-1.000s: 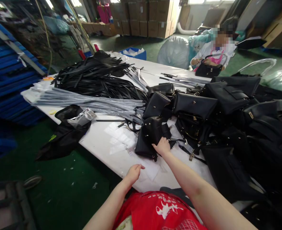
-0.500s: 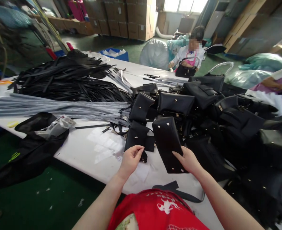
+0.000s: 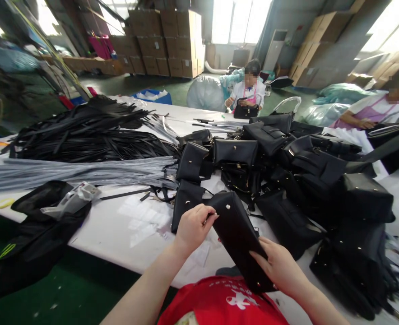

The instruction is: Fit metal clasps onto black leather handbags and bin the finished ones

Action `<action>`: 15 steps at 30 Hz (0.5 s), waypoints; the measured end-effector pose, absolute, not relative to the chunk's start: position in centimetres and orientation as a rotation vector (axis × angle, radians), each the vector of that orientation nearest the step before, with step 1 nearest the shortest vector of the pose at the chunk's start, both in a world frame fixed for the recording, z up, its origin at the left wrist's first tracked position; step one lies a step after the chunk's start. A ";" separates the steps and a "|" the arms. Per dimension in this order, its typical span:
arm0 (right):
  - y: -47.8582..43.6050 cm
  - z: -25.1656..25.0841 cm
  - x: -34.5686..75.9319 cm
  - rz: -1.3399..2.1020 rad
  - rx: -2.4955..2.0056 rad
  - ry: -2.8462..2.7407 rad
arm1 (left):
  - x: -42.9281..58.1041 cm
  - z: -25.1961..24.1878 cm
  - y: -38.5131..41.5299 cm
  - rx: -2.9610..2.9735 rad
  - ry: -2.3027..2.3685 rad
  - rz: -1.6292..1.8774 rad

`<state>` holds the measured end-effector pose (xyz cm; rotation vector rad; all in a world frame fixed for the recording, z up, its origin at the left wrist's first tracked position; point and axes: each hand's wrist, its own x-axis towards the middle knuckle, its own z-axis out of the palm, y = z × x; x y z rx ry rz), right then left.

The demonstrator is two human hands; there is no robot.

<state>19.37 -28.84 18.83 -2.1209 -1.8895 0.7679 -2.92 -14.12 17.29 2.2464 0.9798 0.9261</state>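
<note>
A black handbag (image 3: pixel 236 237) is tilted in front of me, its flat studded face, likely the base, turned up. My right hand (image 3: pixel 280 265) grips its lower right side, thumb across the face and fingers behind the edge. At its upper left corner my left hand (image 3: pixel 193 228) is closed in a pinch by a metal stud; whatever is between the fingertips is too small to make out. Just beyond my left hand lies another black bag (image 3: pixel 185 198) with a small metal clasp. Behind these sits a further black bag (image 3: pixel 235 151).
Many black bags (image 3: pixel 324 167) are heaped on the right. Black straps (image 3: pixel 84 119) and grey wrapped strips (image 3: pixel 84 171) cover the left of the white table (image 3: pixel 108 230). A black cloth item (image 3: pixel 47 230) hangs over the near edge. Two people work across the table.
My right hand has brought the handbag nearer my body and tilted it. My left hand has moved right to its upper corner. The view has tipped upward, showing a second person more fully.
</note>
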 end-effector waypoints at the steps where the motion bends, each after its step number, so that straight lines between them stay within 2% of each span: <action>1: -29.0 18.9 19.2 0.756 -2.117 -1.902 | -3.2 17.3 -14.2 2.219 0.991 0.914; 6: -29.2 19.1 18.5 0.701 -2.125 -1.941 | -4.4 18.0 -14.5 1.977 0.986 0.865; 11: -29.3 19.3 18.6 0.700 -2.152 -1.879 | -4.9 19.2 -15.8 1.390 0.618 0.727; 15: -29.5 19.7 18.4 0.708 -2.158 -1.920 | -4.5 19.5 -15.8 1.289 0.678 0.836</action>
